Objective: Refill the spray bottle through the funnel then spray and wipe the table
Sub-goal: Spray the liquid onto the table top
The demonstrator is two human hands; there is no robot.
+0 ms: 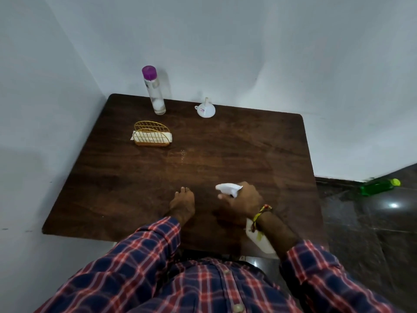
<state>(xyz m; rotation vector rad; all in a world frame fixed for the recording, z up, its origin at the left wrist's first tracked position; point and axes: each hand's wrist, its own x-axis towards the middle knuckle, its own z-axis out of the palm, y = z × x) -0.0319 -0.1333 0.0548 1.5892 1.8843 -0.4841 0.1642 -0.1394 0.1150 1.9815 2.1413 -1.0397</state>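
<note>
Dark wood table fills the frame, pushed into a corner of pale walls; dark glossy floor to the right. Person in a plaid shirt at the near edge, both forearms over the tabletop. Right hand grips the spray bottle by the neck, fingers curled round it below the white trigger head, nozzle pointing left; bottle body runs back under the wrist toward the near right edge, tilted, mostly hidden by the arm. Left hand rests flat on the table, fingers straight, holding nothing, just left of the spray head. Clear tall bottle with purple cap stands upright at the far left edge, near the wall. Gold wire napkin holder with white napkins sits in front of it. White funnel sits upside down, spout up, far centre. Faint droplets on the wood mid-table. Green bottle lies on the floor, far right.
</note>
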